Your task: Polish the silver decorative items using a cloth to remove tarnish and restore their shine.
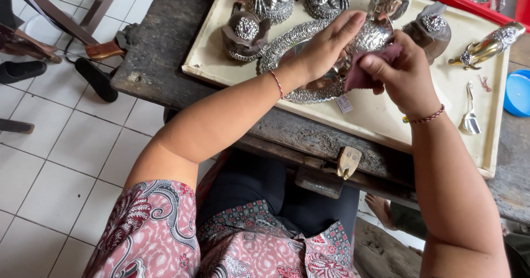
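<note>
Polishing looks to be the step in hand: the left hand (326, 49) is clamped over the top of an embossed silver bowl (371, 35), held just above the cream tray (386, 126) on the far part of the bench (160, 52); the right hand (406, 76) has its grip pinched together on a dark red cloth (361, 74) pressed against the bowl's near side. To do it well, I judge, the left hand should brace firmly while the cloth works small patches into the relief; the ornate silver platter (301, 93) lies directly below, so the bowl wants keeping steady; a small spoon (470, 118) lies well to the right.
</note>
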